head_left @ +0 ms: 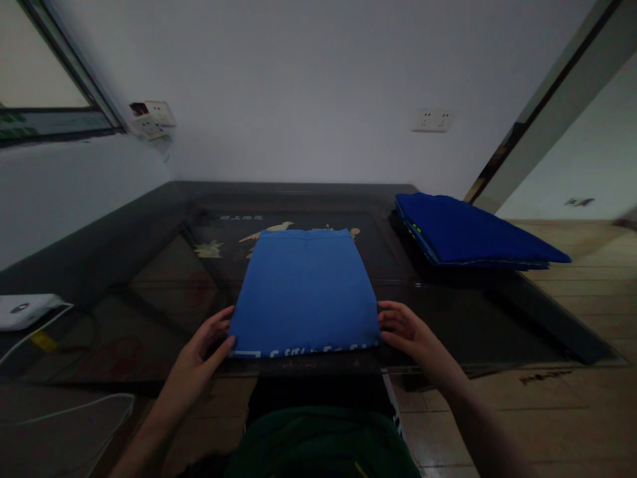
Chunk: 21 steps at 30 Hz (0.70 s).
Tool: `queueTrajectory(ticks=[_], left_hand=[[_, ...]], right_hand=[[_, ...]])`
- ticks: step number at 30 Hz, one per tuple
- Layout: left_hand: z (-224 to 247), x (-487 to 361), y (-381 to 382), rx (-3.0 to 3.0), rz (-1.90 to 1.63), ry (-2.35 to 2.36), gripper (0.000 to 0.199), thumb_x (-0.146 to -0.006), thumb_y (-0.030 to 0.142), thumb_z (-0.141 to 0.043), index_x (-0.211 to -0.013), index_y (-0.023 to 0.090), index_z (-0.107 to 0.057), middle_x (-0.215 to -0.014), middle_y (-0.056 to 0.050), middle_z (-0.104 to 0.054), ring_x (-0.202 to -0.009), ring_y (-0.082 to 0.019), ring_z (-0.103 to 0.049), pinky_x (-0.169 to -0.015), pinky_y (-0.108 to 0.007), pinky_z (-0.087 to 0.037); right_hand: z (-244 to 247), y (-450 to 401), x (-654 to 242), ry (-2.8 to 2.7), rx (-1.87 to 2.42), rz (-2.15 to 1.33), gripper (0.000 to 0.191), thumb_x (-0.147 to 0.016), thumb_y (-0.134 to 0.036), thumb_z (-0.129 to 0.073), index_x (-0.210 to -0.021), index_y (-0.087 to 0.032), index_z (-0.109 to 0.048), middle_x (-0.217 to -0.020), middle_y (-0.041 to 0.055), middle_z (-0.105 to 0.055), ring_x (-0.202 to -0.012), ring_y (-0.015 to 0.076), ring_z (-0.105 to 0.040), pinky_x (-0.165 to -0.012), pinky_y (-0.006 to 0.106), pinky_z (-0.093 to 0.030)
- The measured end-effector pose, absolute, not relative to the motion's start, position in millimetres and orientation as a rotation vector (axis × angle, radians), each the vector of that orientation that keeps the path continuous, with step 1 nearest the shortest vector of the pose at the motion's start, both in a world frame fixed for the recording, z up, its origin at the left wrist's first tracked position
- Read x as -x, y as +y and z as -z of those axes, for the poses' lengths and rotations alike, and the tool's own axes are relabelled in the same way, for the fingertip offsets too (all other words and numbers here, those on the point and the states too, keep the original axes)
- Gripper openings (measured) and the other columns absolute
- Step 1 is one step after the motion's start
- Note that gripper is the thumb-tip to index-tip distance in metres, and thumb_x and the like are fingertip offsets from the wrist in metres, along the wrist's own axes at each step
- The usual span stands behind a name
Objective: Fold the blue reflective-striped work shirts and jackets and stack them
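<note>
A folded light-blue cloth point(304, 289) lies flat on the dark table in front of me, with white printing along its near edge. Its left edge, close to the near corner, is held by my left hand point(212, 338), thumb and fingers against the fabric. On the opposite side my right hand point(404, 325) holds the right edge, its fingers bent along the border. The two hands rest at about the same height, and some fingertips are partly hidden by the cloth.
A stack of darker blue folded cloths point(472, 232) lies at the table's right side, overhanging its edge. A white device point(27, 311) with a cable is at the left. The glossy tabletop point(149, 318) meets the wall, which carries sockets point(432, 120).
</note>
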State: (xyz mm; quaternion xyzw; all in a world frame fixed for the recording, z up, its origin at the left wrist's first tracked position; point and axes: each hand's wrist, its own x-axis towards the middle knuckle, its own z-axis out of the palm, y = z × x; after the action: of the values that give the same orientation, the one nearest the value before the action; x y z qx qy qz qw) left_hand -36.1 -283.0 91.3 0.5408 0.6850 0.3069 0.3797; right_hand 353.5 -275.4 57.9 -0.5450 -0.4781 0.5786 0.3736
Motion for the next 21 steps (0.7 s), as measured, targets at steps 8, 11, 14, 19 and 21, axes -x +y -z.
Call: queueTrajectory(ticks=[8, 11, 14, 19, 21], left_hand=[[-99.2, 45.8, -275.4, -1.320, -0.623, 1.572, 0.073, -0.072, 0.054, -0.066, -0.138, 0.028, -0.046, -0.118, -0.007, -0.066, -0.106, -0.027, -0.064, -0.093, -0.043, -0.053], [-101.0, 47.7, -274.3, -1.363, -0.586, 1.543, 0.068, -0.073, 0.054, -0.066, -0.135, 0.030, -0.051, -0.125, -0.006, -0.064, -0.107, -0.028, -0.063, -0.091, -0.043, -0.053], [-102.3, 45.3, -273.2, -1.328, -0.600, 1.558, 0.066, -0.073, 0.054, -0.066, -0.130, 0.024, -0.056, -0.118, -0.008, -0.068, -0.101, -0.027, -0.066, -0.088, -0.040, -0.054], [-105.9, 40.6, -275.0, -1.242, -0.635, 1.632, 0.058, -0.066, 0.053, -0.072, -0.113, 0.020, -0.066, -0.097, -0.007, -0.074, -0.088, -0.024, -0.069, -0.081, -0.034, -0.056], [-106.5, 40.5, -276.7, -1.225, -0.639, 1.658, 0.056, -0.064, 0.052, -0.073, -0.109, 0.020, -0.068, -0.092, -0.007, -0.074, -0.083, -0.024, -0.070, -0.078, -0.034, -0.056]], right_hand=[[-66.7, -270.3, -358.3, -1.128, 1.221, -1.887, 0.083, -0.069, -0.029, -0.074, -0.139, -0.027, -0.031, -0.107, 0.0059, -0.063, -0.090, 0.0172, -0.064, -0.074, 0.030, -0.052], [-73.7, -266.6, -357.2, -1.216, 1.212, -1.968, 0.084, -0.072, -0.028, -0.070, -0.144, -0.026, -0.027, -0.095, 0.0019, -0.066, -0.079, 0.0145, -0.064, -0.069, 0.028, -0.051], [-73.1, -263.1, -356.6, -1.256, 1.326, -1.864, 0.070, -0.075, -0.028, -0.067, -0.138, -0.022, -0.039, -0.073, -0.0047, -0.060, -0.060, 0.0102, -0.057, -0.059, 0.024, -0.047], [-68.5, -263.2, -357.2, -1.276, 1.477, -1.696, 0.061, -0.069, -0.028, -0.070, -0.126, -0.019, -0.050, -0.059, -0.0083, -0.051, -0.053, 0.0099, -0.052, -0.053, 0.022, -0.038], [-67.5, -264.9, -358.0, -1.279, 1.527, -1.651, 0.058, -0.067, -0.030, -0.071, -0.121, -0.018, -0.052, -0.056, -0.0089, -0.049, -0.051, 0.0098, -0.050, -0.051, 0.022, -0.035]])
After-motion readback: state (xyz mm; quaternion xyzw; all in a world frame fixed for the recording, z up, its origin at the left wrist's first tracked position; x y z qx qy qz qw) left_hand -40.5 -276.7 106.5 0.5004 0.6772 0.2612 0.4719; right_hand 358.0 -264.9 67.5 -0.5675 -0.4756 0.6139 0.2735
